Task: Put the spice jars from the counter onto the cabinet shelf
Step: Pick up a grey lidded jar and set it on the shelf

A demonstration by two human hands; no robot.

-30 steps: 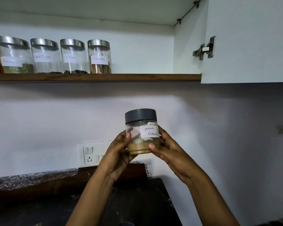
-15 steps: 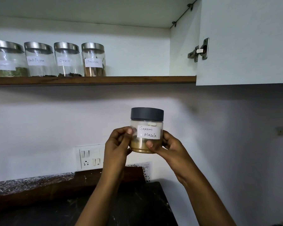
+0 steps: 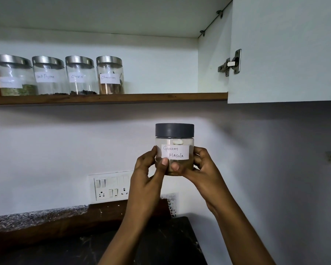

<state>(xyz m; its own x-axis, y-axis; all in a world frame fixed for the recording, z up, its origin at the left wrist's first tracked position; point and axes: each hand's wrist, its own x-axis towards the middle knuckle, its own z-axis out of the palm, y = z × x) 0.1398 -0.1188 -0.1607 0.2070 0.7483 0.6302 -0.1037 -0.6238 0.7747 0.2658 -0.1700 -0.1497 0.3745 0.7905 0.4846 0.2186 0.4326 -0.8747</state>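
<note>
Garam Masala jar (image 3: 174,150), grey lid, held upright btwn both hands w/ its label square to the camera; 1 s ago the label was turned off to the R, so the jar has been rotated in the grip. L hand (image 3: 146,174) grips the jar's L side, R hand (image 3: 205,170) the R side. Thumbs (image 3: 164,161) are pressed on the front just under the label, tips nearly touching; the other fingers curl round behind, mostly hidden. Jar has also risen a little toward the cabinet shelf (image 3: 161,97), but is still well below it. Up and L of the fingers: Cinnamon jar (image 3: 110,75), then Cloves jar (image 3: 80,75), both already on the shelf. Straight above the fingers the board is bare, R of Cinnamon. Judgement: label check done, the lift comes next; that bare stretch is the likely spot.
</note>
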